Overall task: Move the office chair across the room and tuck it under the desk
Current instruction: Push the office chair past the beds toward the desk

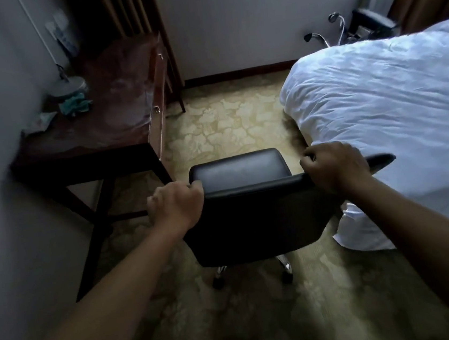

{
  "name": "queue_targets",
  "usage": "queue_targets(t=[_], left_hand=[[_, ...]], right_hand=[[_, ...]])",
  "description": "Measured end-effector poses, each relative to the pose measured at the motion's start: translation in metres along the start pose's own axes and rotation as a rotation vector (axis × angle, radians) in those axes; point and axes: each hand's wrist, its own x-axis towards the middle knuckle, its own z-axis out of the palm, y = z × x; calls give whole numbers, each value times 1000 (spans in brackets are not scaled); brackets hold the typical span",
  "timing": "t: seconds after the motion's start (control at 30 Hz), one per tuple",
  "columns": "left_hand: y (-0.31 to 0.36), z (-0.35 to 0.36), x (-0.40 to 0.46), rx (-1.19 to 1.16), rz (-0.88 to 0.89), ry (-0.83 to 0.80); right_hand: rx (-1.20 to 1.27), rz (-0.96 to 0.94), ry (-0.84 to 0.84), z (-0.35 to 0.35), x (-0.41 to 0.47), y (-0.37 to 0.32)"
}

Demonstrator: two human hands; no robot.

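The black office chair (249, 203) is standing on the patterned carpet (229, 124), just right of the wooden desk (104, 105) and not under it. The left hand (177, 206) and right hand (334, 165) are both gripping the backrest's top edge. A white-covered bed (393, 111) is lying farther right of the desk.

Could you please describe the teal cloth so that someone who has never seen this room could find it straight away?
Start at the dark wooden desk against the left wall. Near its wall-side edge, in front of a round white lamp base, lies the crumpled teal cloth. It is the only blue-green thing on the desk.
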Motion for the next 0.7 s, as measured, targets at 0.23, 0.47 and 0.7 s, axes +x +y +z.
queue_targets(t=[0.23,0.47,0.7], left_hand=[[134,46,27,-49,379,100],[261,82,78,-144,295,-55],[328,108,125,-175,184,-54]], right_hand=[[-155,23,-16,-16,103,100],[-274,-62,-86,-20,184,110],[-158,-85,26,-11,249,152]])
